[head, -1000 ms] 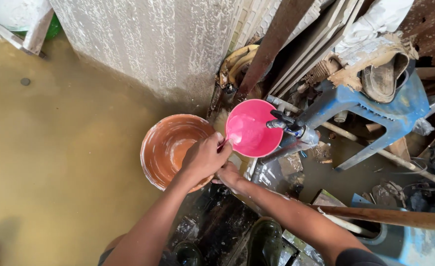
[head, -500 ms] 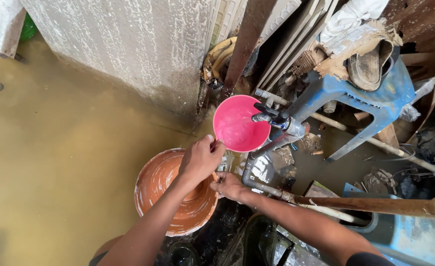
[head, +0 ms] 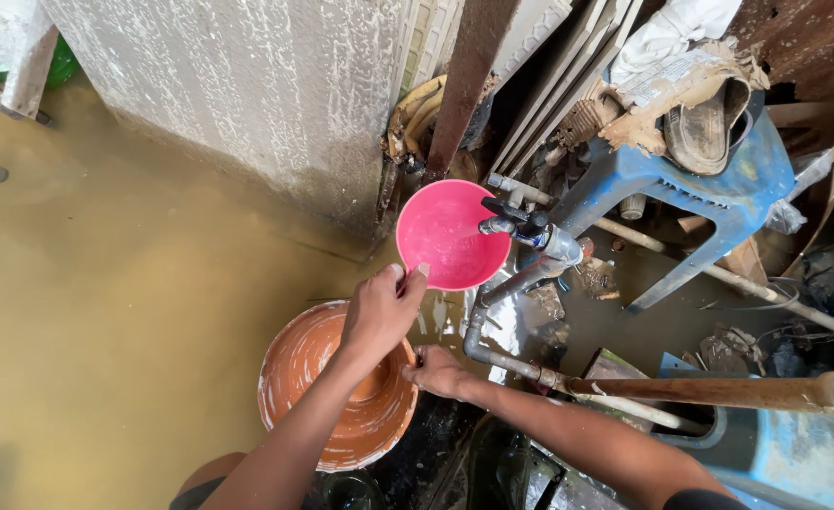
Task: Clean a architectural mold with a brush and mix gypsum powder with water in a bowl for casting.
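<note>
While the pink bowl (head: pixel 443 233) sits under the tap (head: pixel 516 224), the left hand (head: pixel 379 312) pinches its near rim, holding it there to fill, by the look of it. The right hand (head: pixel 439 371) rests at the edge of the orange bucket (head: pixel 308 364) just below; I cannot tell whether it grips. Next calls for a steady bowl, kept level under the spout. Muddy water (head: pixel 105 312) lies around, with 1 blue stool (head: pixel 710 184) beyond.

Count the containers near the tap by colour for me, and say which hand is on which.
Pink bowl: 1, rim held by the left hand, under the tap.
Orange bucket: 1, rim held by the right hand.
Total: 2.
</note>
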